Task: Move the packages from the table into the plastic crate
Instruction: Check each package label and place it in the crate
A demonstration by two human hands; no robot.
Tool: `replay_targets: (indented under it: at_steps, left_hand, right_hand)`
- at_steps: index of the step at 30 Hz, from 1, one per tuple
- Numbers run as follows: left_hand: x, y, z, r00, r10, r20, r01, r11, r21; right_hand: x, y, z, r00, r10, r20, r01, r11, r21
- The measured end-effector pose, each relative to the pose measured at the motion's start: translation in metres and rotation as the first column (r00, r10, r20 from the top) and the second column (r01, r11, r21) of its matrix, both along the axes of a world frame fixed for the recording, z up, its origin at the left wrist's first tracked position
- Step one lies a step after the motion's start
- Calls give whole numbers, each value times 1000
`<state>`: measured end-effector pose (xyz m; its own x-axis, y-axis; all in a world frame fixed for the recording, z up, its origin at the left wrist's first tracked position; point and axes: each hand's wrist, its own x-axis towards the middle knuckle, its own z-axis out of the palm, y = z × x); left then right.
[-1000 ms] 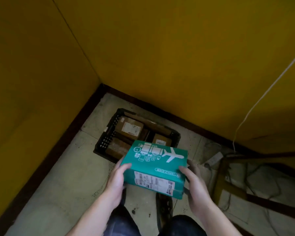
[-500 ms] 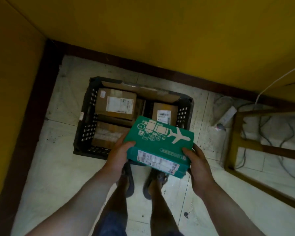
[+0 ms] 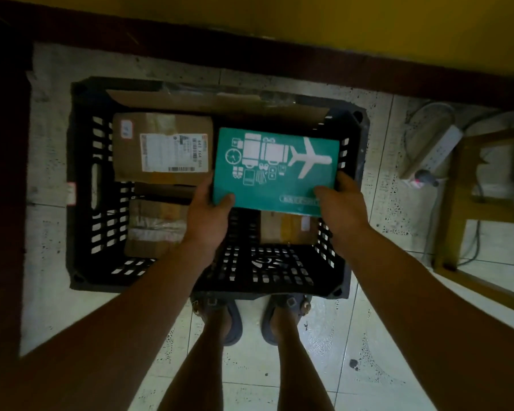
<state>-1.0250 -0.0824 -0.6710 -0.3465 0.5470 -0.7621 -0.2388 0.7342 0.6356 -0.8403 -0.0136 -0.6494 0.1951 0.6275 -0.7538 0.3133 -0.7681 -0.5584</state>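
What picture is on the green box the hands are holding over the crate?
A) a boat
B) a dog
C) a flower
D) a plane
D: the green box, held by the left hand and right hand, has a white plane printed on its top.

A teal box (image 3: 275,170), printed in white with an airplane, a clock and luggage icons, lies flat and face up over the right half of the black plastic crate (image 3: 241,277) at frame centre. The left hand (image 3: 208,215) and right hand (image 3: 343,206) grip its near corners. In the crate's upper left lies a brown labelled package (image 3: 161,149), below it a taped package (image 3: 155,226), and at lower right a small brown package (image 3: 285,229), partly under the teal box.
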Motion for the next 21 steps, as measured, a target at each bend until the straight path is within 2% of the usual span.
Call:
replay_targets:
  at_steps: [8, 12, 17, 21]
  left_hand:
    - [-3, 35, -38, 989, -49, -137, 51, 999, 8]
    - [-2, 43, -48, 981, -101, -163, 92, 994, -58]
    - [-3, 48, -38, 943, -300, -147, 279, 949, -148]
    - [1, 51, -16, 936, -304, -175, 283, 950, -134]
  right_hand:
    - [-10, 29, -23, 986, 169, 0, -169, 986, 18]
    - [-8, 31, -23, 987, 163, -10, -163, 987, -3]
    - [-1, 26, -11, 986, 163, -41, -163, 987, 5]
    - [5, 26, 11, 976, 215, -42, -214, 977, 16]
